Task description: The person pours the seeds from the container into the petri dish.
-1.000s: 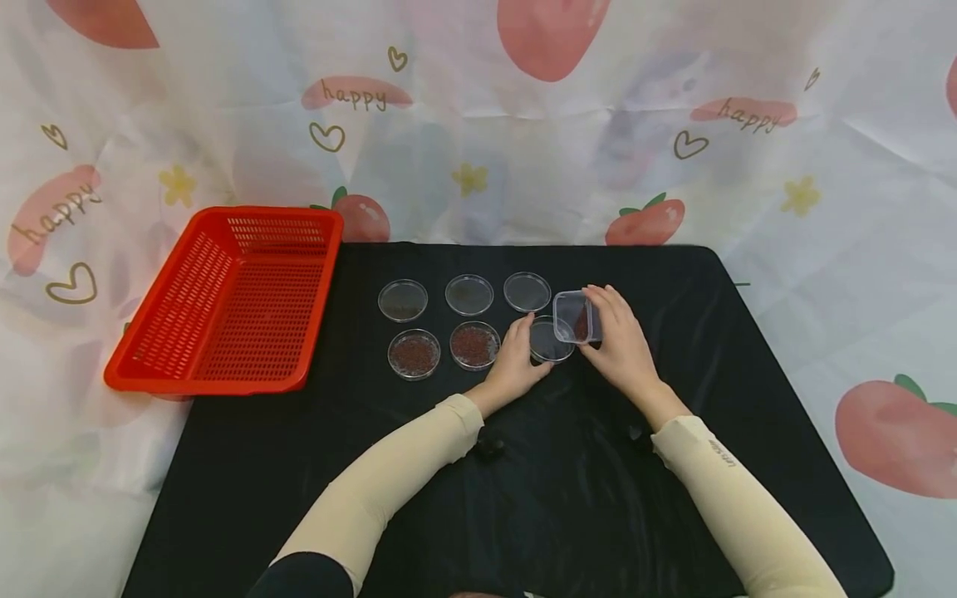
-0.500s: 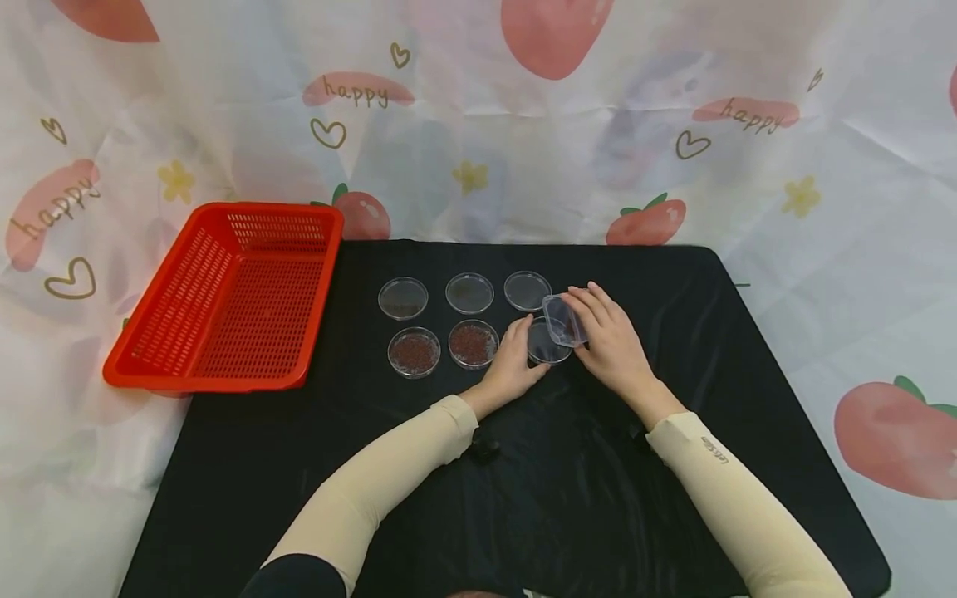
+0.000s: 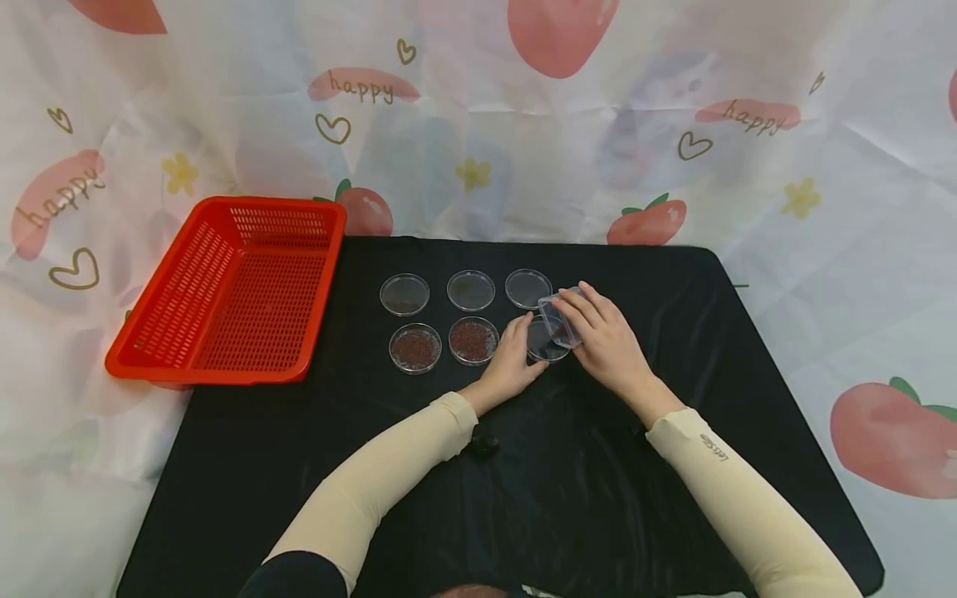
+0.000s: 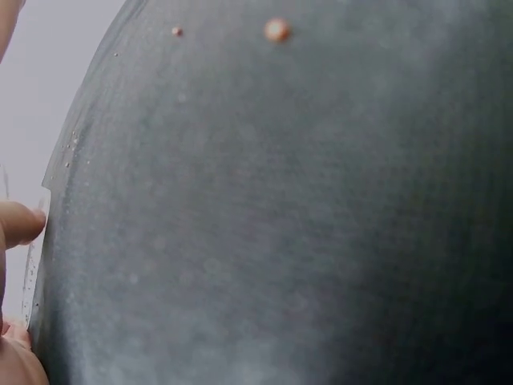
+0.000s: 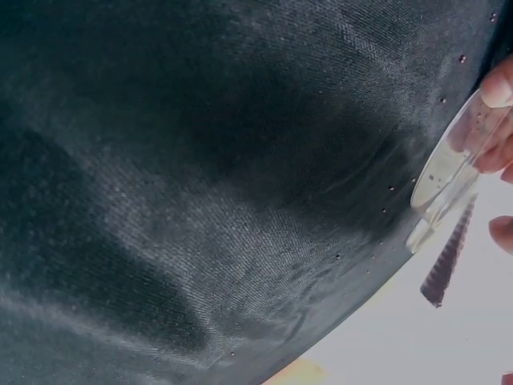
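My left hand [image 3: 510, 365] holds a clear petri dish [image 3: 540, 353] at its left side, thumb at the near edge and fingers at the far edge. My right hand [image 3: 609, 345] grips a small clear plastic box [image 3: 557, 322], tilted with its mouth toward that dish. In the right wrist view, dark reddish grains [image 5: 445, 269] lie in a wedge beside the dish rim [image 5: 445, 172]. To the left, two petri dishes [image 3: 414, 349] [image 3: 473, 341] contain reddish-brown grains. Behind them, several clear dishes or lids [image 3: 404, 295] stand in a row.
A red slotted plastic basket [image 3: 257, 316] stands at the table's left back corner. Black cloth covers the table [image 3: 598, 498]. A few loose grains [image 4: 276, 30] lie on the cloth. Behind hangs a white curtain [image 3: 553, 166] printed with fruit.
My right hand has moved left with the plastic box and tipped it further over the dish. My left hand keeps its hold on the dish, almost unmoved.
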Action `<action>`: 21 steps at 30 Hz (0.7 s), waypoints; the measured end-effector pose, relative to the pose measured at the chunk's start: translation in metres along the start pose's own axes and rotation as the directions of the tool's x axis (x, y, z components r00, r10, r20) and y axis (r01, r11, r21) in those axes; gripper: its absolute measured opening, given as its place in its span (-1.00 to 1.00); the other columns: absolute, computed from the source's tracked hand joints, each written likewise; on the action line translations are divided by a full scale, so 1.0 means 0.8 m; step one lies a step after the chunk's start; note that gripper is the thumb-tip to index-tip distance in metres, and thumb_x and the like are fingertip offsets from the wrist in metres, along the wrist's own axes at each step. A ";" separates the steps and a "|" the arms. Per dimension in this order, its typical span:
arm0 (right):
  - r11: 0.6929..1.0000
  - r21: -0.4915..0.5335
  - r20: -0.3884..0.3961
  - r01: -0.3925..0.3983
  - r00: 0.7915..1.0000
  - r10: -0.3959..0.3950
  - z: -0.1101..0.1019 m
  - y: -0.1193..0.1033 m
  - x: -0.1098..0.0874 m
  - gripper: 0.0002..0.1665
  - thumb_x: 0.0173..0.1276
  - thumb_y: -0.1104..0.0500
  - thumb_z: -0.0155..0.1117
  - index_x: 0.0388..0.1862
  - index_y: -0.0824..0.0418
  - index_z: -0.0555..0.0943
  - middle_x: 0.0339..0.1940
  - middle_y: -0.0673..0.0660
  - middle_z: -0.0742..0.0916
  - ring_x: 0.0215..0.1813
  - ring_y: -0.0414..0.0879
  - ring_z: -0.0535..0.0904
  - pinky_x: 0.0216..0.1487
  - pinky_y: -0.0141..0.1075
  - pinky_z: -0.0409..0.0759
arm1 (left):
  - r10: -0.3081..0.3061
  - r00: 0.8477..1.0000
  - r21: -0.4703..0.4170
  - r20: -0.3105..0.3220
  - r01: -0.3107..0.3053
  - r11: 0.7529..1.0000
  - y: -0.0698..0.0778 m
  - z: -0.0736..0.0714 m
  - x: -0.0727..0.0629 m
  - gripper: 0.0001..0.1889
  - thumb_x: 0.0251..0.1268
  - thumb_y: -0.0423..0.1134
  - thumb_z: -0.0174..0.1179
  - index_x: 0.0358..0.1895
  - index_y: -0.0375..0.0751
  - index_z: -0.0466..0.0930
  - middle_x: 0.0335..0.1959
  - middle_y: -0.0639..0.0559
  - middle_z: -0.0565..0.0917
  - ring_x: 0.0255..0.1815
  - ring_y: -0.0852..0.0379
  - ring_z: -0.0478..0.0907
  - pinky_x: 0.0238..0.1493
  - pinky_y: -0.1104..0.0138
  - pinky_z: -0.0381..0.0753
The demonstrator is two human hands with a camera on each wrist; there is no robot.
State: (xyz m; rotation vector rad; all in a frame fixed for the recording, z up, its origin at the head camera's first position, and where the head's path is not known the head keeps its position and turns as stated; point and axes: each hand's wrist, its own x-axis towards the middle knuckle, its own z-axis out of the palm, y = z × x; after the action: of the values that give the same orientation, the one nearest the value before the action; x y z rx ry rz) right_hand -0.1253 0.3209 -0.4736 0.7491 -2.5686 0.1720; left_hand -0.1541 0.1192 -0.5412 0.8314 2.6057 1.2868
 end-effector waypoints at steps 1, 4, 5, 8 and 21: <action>1.000 -0.004 0.008 0.006 1.000 -0.006 0.000 0.000 0.000 0.00 0.11 0.45 0.49 0.56 0.13 0.40 0.53 0.20 0.49 0.63 0.23 0.24 0.56 0.13 0.28 | -0.001 1.000 -0.001 0.005 0.001 1.000 0.001 -0.001 0.000 -0.05 0.37 -0.20 0.39 0.64 -0.33 -0.05 0.59 -0.25 0.18 0.60 -0.12 0.19 0.58 0.10 0.30; 0.999 -0.027 0.024 0.035 0.999 -0.034 -0.001 -0.001 0.000 0.00 0.12 0.44 0.50 0.57 0.11 0.39 0.54 0.19 0.48 0.63 0.23 0.23 0.51 0.17 0.32 | -0.004 1.000 -0.005 0.014 0.004 1.000 0.001 -0.002 -0.001 -0.04 0.38 -0.20 0.39 0.65 -0.32 -0.05 0.60 -0.25 0.16 0.61 -0.13 0.17 0.58 0.09 0.28; 0.998 -0.038 0.033 0.045 0.999 -0.044 -0.002 -0.002 0.001 0.01 0.12 0.43 0.51 0.57 0.10 0.38 0.55 0.18 0.48 0.64 0.23 0.22 0.51 0.18 0.33 | -0.004 1.000 -0.005 0.014 0.004 1.000 0.001 -0.002 -0.001 -0.05 0.38 -0.20 0.39 0.65 -0.32 -0.05 0.60 -0.26 0.16 0.62 -0.13 0.17 0.58 0.08 0.28; 0.995 -0.066 0.053 0.078 0.996 -0.074 -0.003 -0.002 0.002 0.05 0.11 0.41 0.54 0.59 0.09 0.36 0.56 0.18 0.47 0.66 0.21 0.18 0.50 0.18 0.33 | 0.000 1.000 0.008 0.005 0.000 1.000 0.000 0.000 0.000 -0.04 0.37 -0.20 0.40 0.64 -0.31 -0.04 0.59 -0.25 0.18 0.61 -0.13 0.19 0.58 0.09 0.29; 0.960 -0.179 0.089 0.216 0.975 -0.203 -0.011 -0.006 0.009 0.03 0.15 0.46 0.49 0.60 0.07 0.36 0.57 0.16 0.47 0.66 0.17 0.20 0.58 0.10 0.25 | 0.003 1.000 0.018 -0.005 -0.003 1.000 -0.001 0.001 0.001 -0.05 0.35 -0.20 0.41 0.63 -0.32 -0.02 0.58 -0.25 0.19 0.60 -0.12 0.21 0.57 0.10 0.31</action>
State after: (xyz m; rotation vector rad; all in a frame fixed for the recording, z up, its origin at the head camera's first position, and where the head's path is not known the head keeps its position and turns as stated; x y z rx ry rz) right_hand -0.1244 0.3155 -0.4628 0.9611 -2.5031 -0.1651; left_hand -0.1547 0.1194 -0.5420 0.8360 2.6248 1.2692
